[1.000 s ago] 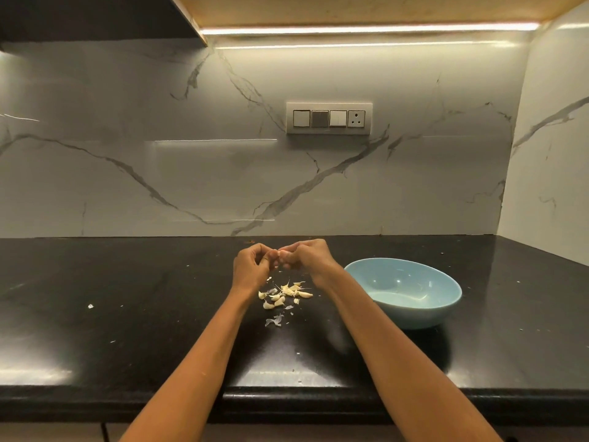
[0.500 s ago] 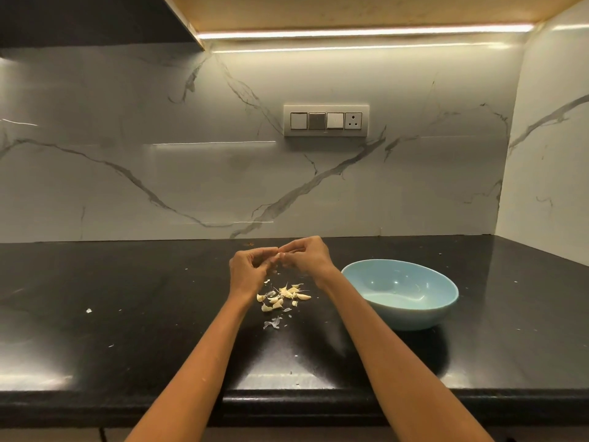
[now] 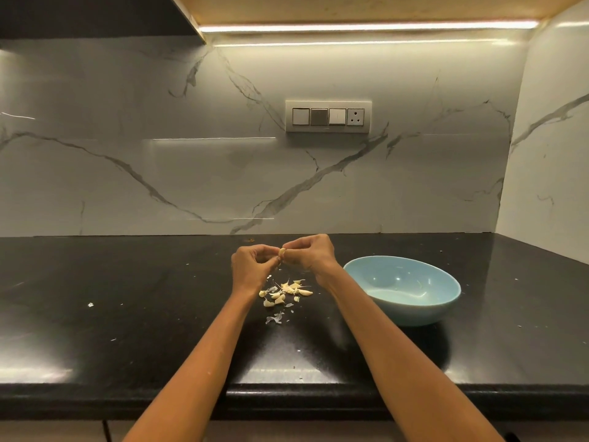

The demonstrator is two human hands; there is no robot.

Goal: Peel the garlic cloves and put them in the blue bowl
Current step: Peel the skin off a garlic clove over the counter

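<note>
A garlic clove [image 3: 282, 251] is pinched between the fingers of both hands, the right hand [image 3: 310, 252] nearer the blue bowl [image 3: 404, 309] on the desk [image 3: 127, 298].

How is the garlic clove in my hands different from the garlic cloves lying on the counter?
The garlic clove is held up off the black counter, pinched between the left hand and the right hand; the garlic cloves lie on the counter, untouched. The held one is single; the others form a loose cluster among bits of skin. All are pale yellow, and none is in the blue bowl.
</note>
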